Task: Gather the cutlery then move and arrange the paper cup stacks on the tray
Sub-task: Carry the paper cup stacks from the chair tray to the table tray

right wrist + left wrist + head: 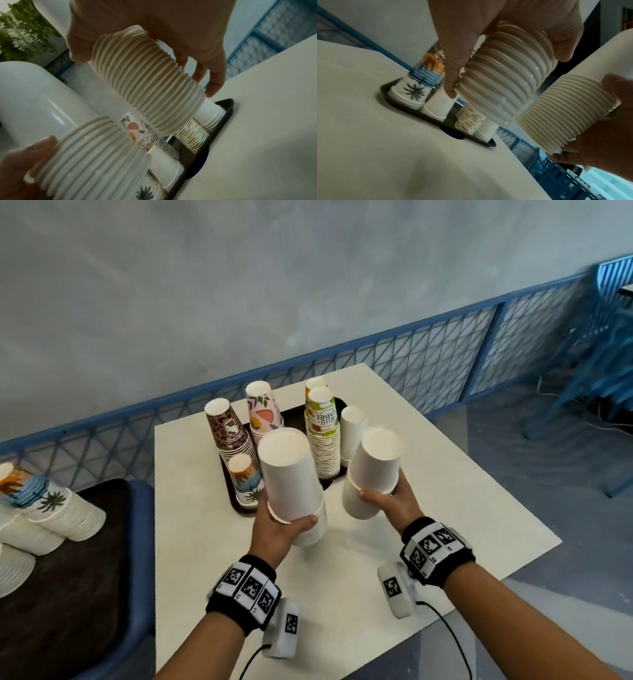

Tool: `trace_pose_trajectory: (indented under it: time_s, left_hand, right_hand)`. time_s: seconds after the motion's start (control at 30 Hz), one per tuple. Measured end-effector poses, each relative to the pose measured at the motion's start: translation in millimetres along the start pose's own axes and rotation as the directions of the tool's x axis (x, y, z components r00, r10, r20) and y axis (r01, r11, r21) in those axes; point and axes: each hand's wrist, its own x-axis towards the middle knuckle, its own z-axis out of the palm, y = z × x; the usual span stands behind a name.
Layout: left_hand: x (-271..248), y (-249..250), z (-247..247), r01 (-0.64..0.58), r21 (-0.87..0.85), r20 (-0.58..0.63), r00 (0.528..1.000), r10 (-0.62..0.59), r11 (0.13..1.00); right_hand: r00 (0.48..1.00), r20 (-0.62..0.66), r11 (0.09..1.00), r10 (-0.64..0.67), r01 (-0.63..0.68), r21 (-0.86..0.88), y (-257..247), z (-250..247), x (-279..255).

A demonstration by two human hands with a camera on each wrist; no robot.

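My left hand (286,525) grips the lower part of a tall white paper cup stack (291,474), held bottom up and tilted just in front of the dark tray (228,486). My right hand (385,501) grips a second white stack (375,470) beside it, off the tray's near right corner. Both stacks hang above the table, as the left wrist view shows for the left stack (505,83) and the right stack (570,112). On the tray stand a leopard-print stack (227,433), a floral stack (262,410), a green-printed stack (322,426), a white stack (352,429) and a palm-print stack (244,479). No cutlery shows.
The white table (445,508) has bare surface near me and to the right. At the left a second dark tray (85,559) on a blue seat carries several cup stacks (51,508) lying on their sides. A blue mesh railing (394,361) runs behind; blue chairs (599,354) stand at right.
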Motion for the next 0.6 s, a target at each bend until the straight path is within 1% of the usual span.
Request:
trace_pose_trajectory:
  time_s: [0.1, 0.2, 0.27, 0.43, 0.53, 0.6]
  left_hand:
    - [15, 9, 29, -0.007, 0.017, 0.031, 1.000, 0.007, 1.000]
    - [32, 18, 66, -0.008, 0.001, 0.032, 0.999, 0.008, 1.000]
    - [47, 23, 90, -0.037, 0.009, 0.022, 0.999, 0.036, 0.999]
    - [92, 46, 147, -0.097, 0.051, -0.057, 0.993, 0.100, 0.994]
    - [128, 62, 178, -0.140, 0.062, -0.152, 0.977, 0.148, 0.988]
    - [151, 68, 193, -0.166, 0.108, -0.222, 0.957, 0.186, 0.980]
  right_hand:
    - [0.997, -0.075, 1.000, 0.017, -0.017, 0.000, -1, -27, 8]
    - [0.993, -0.108, 0.999, 0.050, -0.048, 0.021, -1, -55, 23]
    - [0.990, -0.126, 0.997, 0.068, -0.064, 0.031, 1, -69, 35]
    - [0.988, -0.124, 0.995, 0.088, -0.081, 0.058, 0, -103, 73]
    - [0.990, -0.095, 0.993, 0.105, -0.098, 0.068, -5, -123, 98]
    - [0.991, -0.080, 0.993, 0.110, -0.106, 0.053, -9, -132, 112]
